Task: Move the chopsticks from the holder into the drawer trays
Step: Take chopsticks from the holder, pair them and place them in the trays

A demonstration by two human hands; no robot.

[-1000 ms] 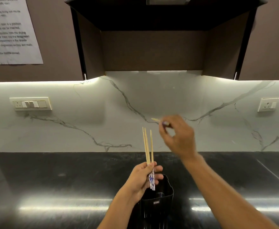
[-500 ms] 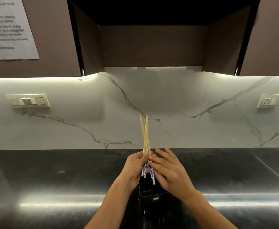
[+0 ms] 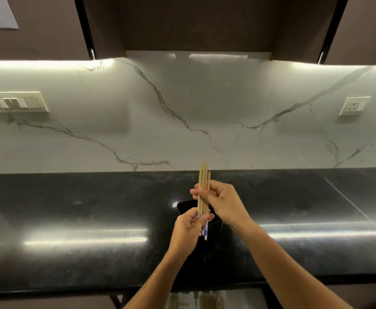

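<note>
A bundle of several wooden chopsticks [image 3: 203,198] with blue-and-white patterned ends stands nearly upright above the black holder [image 3: 187,208] on the dark countertop. My left hand [image 3: 188,228] grips the patterned lower ends. My right hand [image 3: 221,200] curls its fingers round the upper shafts of the same bundle. At the bottom edge of the view, below the counter front, the open drawer trays [image 3: 207,301] show more chopsticks lying in them. The holder's inside is mostly hidden by my hands.
The glossy black countertop [image 3: 82,219] runs the full width, backed by a white marble wall [image 3: 182,119]. Switch plates [image 3: 15,104] and a socket [image 3: 354,105] sit on the wall. Dark cabinets [image 3: 193,23] hang overhead.
My right hand brought a chopstick over and joined it to the bundle, then slid up to grip the shafts. The view has tilted down, so the drawer trays now show.
</note>
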